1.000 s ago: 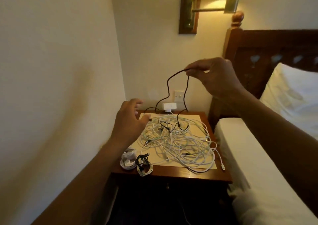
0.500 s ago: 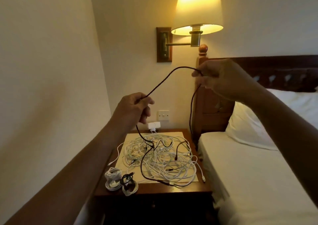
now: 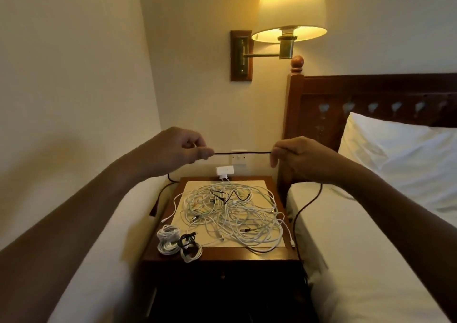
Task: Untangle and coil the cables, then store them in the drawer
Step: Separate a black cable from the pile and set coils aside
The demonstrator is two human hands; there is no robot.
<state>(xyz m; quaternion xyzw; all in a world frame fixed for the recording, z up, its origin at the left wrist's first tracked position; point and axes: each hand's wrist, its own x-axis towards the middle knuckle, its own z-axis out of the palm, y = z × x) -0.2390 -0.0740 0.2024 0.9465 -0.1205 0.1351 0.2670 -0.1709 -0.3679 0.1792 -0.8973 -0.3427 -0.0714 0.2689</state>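
Black cable (image 3: 242,152): stretched level between left hand (image 3: 178,153) and right hand (image 3: 300,160), both pinching it; tails hung past each hand toward the desk (image 3: 222,256).

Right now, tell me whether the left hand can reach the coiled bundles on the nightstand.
Probably, once freed: the left hand pinches the black cable, but nothing lies over the coiled bundles.

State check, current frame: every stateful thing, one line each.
black cable, stretched straight between both hands, rest hanging down
left hand, pinching black cable
right hand, pinching black cable
white cables, tangled on the nightstand
coiled bundles, wound, at nightstand's front left corner
lamp, lit
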